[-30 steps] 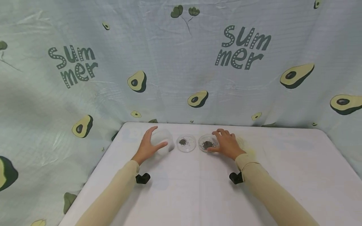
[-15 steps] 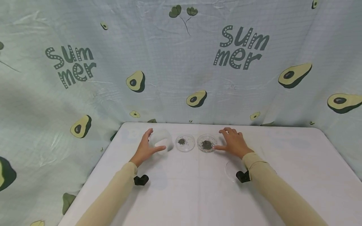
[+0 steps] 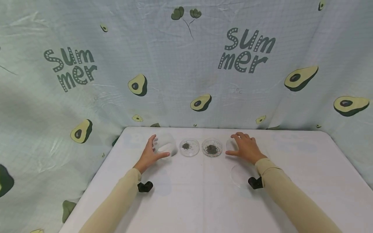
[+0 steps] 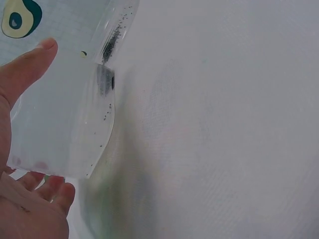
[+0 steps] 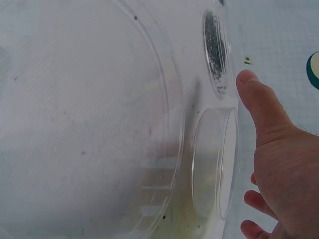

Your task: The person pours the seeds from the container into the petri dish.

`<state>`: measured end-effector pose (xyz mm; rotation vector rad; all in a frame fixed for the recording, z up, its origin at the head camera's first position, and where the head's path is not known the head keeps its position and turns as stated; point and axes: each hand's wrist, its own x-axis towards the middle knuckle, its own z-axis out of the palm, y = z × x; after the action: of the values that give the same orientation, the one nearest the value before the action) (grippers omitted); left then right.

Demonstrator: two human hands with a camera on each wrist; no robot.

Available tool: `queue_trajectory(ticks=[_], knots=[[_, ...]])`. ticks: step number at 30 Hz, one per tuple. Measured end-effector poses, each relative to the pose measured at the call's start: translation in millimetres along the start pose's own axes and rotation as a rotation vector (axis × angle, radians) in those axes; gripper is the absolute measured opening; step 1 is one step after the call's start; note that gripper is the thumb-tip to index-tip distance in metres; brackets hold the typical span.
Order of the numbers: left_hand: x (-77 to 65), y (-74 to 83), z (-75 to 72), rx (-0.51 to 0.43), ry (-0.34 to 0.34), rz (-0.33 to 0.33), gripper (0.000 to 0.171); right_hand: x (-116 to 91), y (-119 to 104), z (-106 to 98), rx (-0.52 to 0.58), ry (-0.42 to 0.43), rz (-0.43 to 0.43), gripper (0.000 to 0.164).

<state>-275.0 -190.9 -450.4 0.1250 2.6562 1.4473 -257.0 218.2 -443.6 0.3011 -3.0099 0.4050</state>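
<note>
A clear rounded container (image 3: 170, 144) stands at the back left of the table. My left hand (image 3: 147, 155) lies around its left side, thumb in front and fingers behind. In the left wrist view, the thumb (image 4: 27, 72) stretches freely across the clear container (image 4: 60, 114); finger contact cannot be told. Two shallow clear dishes hold dark granules: a smaller heap in the left dish (image 3: 189, 152), a larger one in the right dish (image 3: 212, 153). My right hand (image 3: 246, 149) hovers beside an empty clear dish (image 5: 212, 164), thumb and fingers spread, holding nothing.
A large clear round rim (image 5: 172, 89), perhaps a lid or dish, lies near the right forearm; its outline (image 3: 231, 176) is faint from the head. The white table (image 3: 186, 204) ends behind the dishes at a patterned curtain (image 3: 175, 64).
My right hand has moved right, away from the larger granule heap, uncovering that dish and a clear dish beside it. My left thumb has drawn slightly forward and down from the container.
</note>
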Motion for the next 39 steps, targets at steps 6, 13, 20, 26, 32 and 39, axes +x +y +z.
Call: queue_trajectory(ticks=[6,13,20,26,32,39], knots=[[-0.9,-2.8,1.6,-0.017,-0.005,-0.013,0.112,-3.5,6.9,-0.2,0.004,-0.010,0.003,0.081],[-4.3,-2.5,2.3,-0.033,0.003,-0.029,0.107,-7.6,12.3,4.6,0.020,-0.029,0.001,0.086],[-5.9,-2.4,3.4,-0.023,0.034,-0.014,0.101,-10.7,14.1,6.8,0.034,-0.007,-0.007,0.086],[-7.8,0.6,1.0,-0.007,0.069,0.036,0.098,-13.8,15.1,7.8,0.047,0.007,-0.002,0.083],[-6.4,9.9,-1.8,-0.005,0.089,0.063,0.094,-15.0,15.2,7.8,0.047,0.008,0.004,0.081],[-2.0,22.7,-0.3,-0.003,0.091,0.090,0.095,-14.5,14.1,9.8,0.043,0.003,0.014,0.083]])
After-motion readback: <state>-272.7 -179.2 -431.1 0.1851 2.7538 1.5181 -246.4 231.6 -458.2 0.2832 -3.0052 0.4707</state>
